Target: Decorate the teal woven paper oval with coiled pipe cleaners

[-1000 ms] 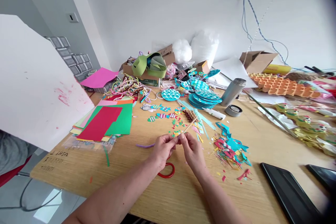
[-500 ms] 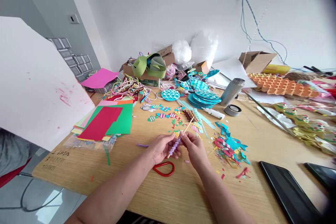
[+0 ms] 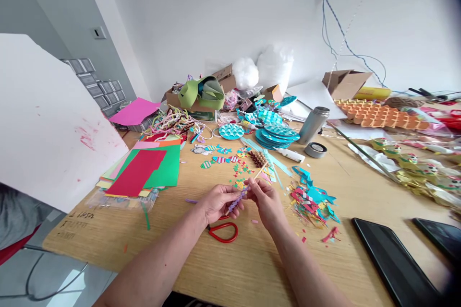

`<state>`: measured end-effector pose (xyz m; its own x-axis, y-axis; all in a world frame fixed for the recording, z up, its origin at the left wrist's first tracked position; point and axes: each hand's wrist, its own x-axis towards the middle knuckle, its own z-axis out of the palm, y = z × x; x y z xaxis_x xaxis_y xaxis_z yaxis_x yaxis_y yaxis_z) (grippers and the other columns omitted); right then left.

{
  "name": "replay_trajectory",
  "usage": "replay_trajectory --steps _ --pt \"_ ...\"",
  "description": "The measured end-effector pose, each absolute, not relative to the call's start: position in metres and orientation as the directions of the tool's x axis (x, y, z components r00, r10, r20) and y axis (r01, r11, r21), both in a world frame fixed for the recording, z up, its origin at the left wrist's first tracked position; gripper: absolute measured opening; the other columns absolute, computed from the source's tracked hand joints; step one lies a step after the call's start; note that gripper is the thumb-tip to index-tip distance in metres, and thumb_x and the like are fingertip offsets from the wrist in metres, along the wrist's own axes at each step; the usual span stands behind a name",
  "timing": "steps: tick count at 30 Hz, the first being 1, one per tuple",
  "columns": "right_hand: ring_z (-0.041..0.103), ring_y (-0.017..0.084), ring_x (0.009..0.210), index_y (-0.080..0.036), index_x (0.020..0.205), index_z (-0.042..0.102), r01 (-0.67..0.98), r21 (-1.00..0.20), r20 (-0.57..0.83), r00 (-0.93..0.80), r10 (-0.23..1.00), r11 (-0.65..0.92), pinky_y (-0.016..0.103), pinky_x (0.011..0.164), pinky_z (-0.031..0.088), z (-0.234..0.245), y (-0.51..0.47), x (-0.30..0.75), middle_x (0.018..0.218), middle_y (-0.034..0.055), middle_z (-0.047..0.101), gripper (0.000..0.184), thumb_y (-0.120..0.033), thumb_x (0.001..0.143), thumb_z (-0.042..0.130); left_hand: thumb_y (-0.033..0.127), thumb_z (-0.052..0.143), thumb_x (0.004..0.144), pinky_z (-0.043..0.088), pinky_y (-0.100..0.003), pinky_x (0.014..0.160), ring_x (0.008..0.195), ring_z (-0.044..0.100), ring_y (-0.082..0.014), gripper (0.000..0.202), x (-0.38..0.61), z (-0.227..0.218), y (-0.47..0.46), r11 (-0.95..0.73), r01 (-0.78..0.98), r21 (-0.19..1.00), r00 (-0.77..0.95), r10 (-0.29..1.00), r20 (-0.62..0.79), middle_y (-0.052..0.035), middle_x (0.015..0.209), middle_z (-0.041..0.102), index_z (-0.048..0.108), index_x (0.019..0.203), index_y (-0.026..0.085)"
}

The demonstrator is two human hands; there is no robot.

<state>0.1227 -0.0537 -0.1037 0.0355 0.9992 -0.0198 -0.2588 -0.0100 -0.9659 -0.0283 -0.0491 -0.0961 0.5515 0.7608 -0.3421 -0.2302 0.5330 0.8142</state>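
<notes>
A thin wooden stick (image 3: pixel 260 171) slants up and away between my hands, with a fuzzy purple pipe cleaner (image 3: pixel 236 202) coiled around its lower part. My left hand (image 3: pixel 220 203) is closed around the coiled end, thumb on top. At the upper end of the coil, my right hand (image 3: pixel 265 198) pinches the stick with thumb and fingertips. Red-handled scissors (image 3: pixel 227 239) lie just below my left hand, their blades hidden. A straight purple strand (image 3: pixel 190 200) shows on the table left of that hand.
Paper fish (image 3: pixel 220 159), a brown cone-like piece (image 3: pixel 258 158) and paper scraps (image 3: pixel 313 199) lie beyond and to the right. Coloured paper sheets (image 3: pixel 137 172) are stacked left. A steel flask (image 3: pixel 314 125) stands behind; a black phone-like device (image 3: pixel 389 259) lies front right.
The view has shifted slightly. My left thumb and fingers have shifted a little on the purple coil, and more of the scissors shows beneath my left hand. Both hands keep their hold.
</notes>
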Motion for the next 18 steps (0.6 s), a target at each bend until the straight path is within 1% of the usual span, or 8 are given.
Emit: replay_trajectory --steps 3,8,13,16,18 --pt "0.053 0.012 0.053 -0.017 0.068 0.06 -0.256 -0.966 0.016 0.092 0.996 0.04 0.026 0.054 0.046 -0.102 -0.052 0.125 0.058 -0.002 0.054 0.034 -0.05 0.07 0.068 0.038 0.072 0.067 0.039 -0.019 0.039 0.04 0.053 -0.0088 0.031 -0.027 -0.097 -0.05 0.507 -0.193 0.84 0.538 0.77 -0.342 -0.0011 0.059 0.062 0.06 0.082 0.013" --pt "0.055 0.015 0.053 -0.018 0.06 0.056 -0.214 -0.977 -0.001 0.042 0.999 0.008 0.028 0.053 0.047 -0.101 -0.052 0.126 0.057 -0.0001 0.056 0.039 -0.054 0.066 0.068 0.045 0.072 0.065 0.042 -0.021 0.043 0.042 0.052 -0.0082 0.042 -0.025 -0.096 -0.053 0.429 -0.148 0.891 0.523 0.799 -0.298 -0.0004 0.06 0.06 0.062 0.089 0.012" --pt "0.055 0.016 0.052 -0.018 0.06 0.057 -0.174 -0.985 0.011 0.045 0.999 0.019 0.03 0.055 0.048 -0.101 -0.052 0.123 0.054 0.0014 0.058 0.038 -0.054 0.069 0.065 0.049 0.071 0.064 0.041 -0.02 0.043 0.04 0.051 -0.0071 0.044 -0.025 -0.094 -0.053 0.392 -0.098 0.915 0.521 0.803 -0.289 0.0006 0.059 0.059 0.063 0.086 0.011" --pt "0.052 0.015 0.052 -0.017 0.063 0.06 -0.14 -0.988 0.043 0.134 0.99 0.062 0.028 0.053 0.045 -0.102 -0.051 0.128 0.056 0.0008 0.056 0.035 -0.051 0.07 0.065 0.048 0.071 0.064 0.041 -0.019 0.042 0.04 0.051 -0.0072 0.044 -0.026 -0.094 -0.053 0.374 -0.057 0.926 0.519 0.803 -0.292 0.0014 0.058 0.058 0.063 0.084 0.011" --pt "0.049 0.013 0.051 -0.016 0.069 0.061 -0.114 -0.986 0.084 0.275 0.958 0.12 0.026 0.052 0.042 -0.103 -0.048 0.138 0.056 -0.0003 0.054 0.034 -0.05 0.073 0.062 0.047 0.072 0.063 0.041 -0.019 0.041 0.04 0.052 -0.0076 0.043 -0.029 -0.095 -0.051 0.368 -0.02 0.93 0.527 0.794 -0.303 0.0007 0.058 0.059 0.064 0.083 0.01"
